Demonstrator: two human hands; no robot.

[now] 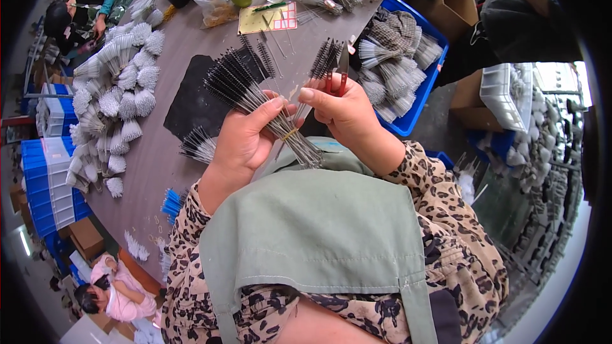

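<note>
grey table (148, 146) behind; brush bundle (244, 85) slants, bristle end forward-left.

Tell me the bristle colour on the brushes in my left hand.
The brushes in your left hand have black bristles, seen in the head view.

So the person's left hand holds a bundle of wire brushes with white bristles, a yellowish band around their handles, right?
Not quite: the bristles on the bundle of wire brushes in the left hand are black, not white, as the head view shows. The yellowish band is indeed around their handles.
</note>
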